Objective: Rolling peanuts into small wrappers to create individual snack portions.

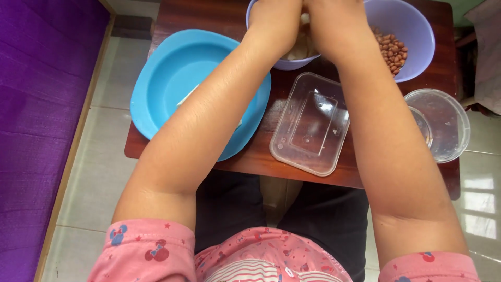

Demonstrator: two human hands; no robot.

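Your hands meet over the small purple bowl (292,62) at the bench's (261,156) far edge.
Your left hand (276,21) and right hand (334,23) hide their fingers, grip unclear; blue plate (167,78) left, peanut bowl (412,31) right, clear box (310,125) nearer you.

Both bare forearms stretch forward and converge, the left hand (275,18) and right hand (334,21) meeting side by side.

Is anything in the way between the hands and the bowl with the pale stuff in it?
No. Both the left hand and right hand are already over the nearer purple bowl, touching the pale contents. The peanut bowl, clear rectangular container and blue basin sit aside.
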